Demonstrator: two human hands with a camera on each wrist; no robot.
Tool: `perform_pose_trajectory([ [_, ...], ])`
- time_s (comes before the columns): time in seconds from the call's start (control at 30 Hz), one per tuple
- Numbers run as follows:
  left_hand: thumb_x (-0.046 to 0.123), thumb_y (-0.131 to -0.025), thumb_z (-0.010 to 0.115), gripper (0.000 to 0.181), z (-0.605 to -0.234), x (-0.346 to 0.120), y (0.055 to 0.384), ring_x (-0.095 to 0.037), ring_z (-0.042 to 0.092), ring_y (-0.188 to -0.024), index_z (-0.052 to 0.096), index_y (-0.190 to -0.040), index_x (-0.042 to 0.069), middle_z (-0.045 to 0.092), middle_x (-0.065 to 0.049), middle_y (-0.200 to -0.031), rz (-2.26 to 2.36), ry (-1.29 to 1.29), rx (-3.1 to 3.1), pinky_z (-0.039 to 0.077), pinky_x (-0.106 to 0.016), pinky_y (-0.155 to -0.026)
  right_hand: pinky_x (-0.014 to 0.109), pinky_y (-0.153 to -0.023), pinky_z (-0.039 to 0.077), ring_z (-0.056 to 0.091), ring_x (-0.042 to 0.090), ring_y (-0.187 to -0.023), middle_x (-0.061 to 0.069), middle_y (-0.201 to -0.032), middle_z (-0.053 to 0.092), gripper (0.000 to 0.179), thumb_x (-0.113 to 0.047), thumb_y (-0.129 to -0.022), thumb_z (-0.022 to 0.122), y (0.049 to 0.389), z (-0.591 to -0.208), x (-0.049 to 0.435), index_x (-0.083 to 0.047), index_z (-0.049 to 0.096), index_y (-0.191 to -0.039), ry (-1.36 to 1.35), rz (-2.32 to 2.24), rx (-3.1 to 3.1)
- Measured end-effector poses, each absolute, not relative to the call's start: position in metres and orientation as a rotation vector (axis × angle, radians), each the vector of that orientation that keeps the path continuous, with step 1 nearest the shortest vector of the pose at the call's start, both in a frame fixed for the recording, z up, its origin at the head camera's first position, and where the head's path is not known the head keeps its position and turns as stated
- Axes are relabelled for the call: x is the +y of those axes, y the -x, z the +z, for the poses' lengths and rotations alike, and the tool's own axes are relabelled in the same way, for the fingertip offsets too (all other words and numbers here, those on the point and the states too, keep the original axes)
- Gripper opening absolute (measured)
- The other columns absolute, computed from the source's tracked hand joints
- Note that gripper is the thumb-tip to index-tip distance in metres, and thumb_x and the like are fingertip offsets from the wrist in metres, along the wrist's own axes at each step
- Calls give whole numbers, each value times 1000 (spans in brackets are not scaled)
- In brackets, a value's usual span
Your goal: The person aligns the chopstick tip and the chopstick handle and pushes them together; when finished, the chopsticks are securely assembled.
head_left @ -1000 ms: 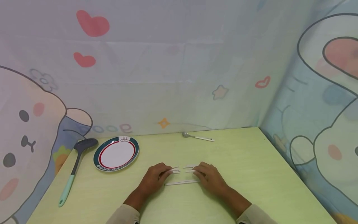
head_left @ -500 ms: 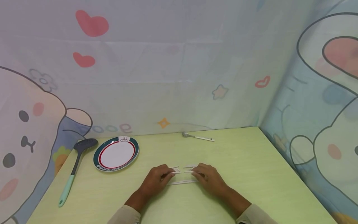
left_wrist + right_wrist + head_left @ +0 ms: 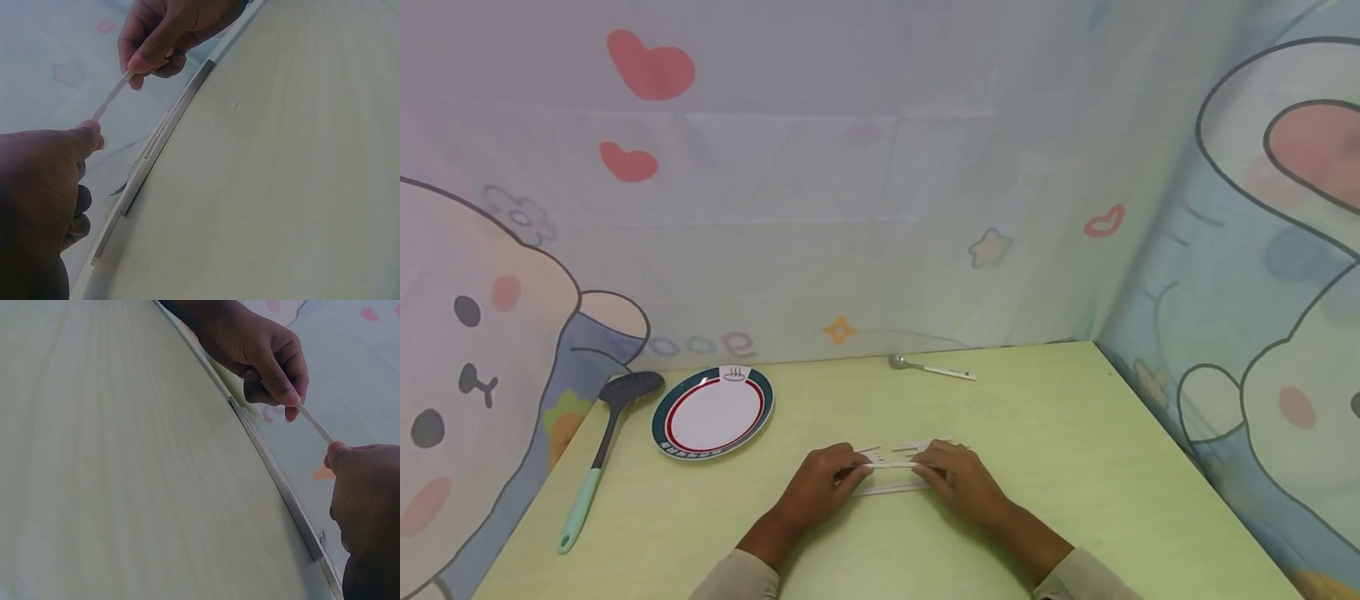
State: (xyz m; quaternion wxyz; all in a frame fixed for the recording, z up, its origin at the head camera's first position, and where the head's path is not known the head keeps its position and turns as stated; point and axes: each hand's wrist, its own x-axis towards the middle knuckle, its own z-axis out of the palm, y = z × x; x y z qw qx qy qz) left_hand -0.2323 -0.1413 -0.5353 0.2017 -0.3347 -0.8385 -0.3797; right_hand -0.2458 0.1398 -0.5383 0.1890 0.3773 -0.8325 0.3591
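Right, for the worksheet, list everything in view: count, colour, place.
table: one, pale yellow-green, foreground
cartoon-print backdrop: count unclear, pale, behind
plate: one, white with teal-and-red rim, left
slotted turner: one, black, mint handle, far left
spoon: one, silver, white handle, back
held stick: one, white, lower centre
other sticks: several, partly hidden, whitish, near it
sleeves: two, beige, bottom
left hand: one, bare, pinching the held stick
right hand: one, bare, pinching it too

Head view evenly lit, faint shadows on table [image 3: 1112,467]; wrist views dimmer, greyish, left hand [image 3: 34,194] darkly shaded
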Motion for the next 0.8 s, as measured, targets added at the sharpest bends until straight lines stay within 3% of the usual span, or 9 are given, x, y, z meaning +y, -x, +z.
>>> perform_pose_trajectory([
  [0.8,1,-91,83,6,-527,-121,222,6,39,-68,84,-96,3,62,2,-74,-985,933,-2227,38,-10,-61,20,-66,51,49,-4,-75,-3,-83,63,9,1,-103,68,242,-537,134,-4,76,-102,-1134,1201,-2263],
])
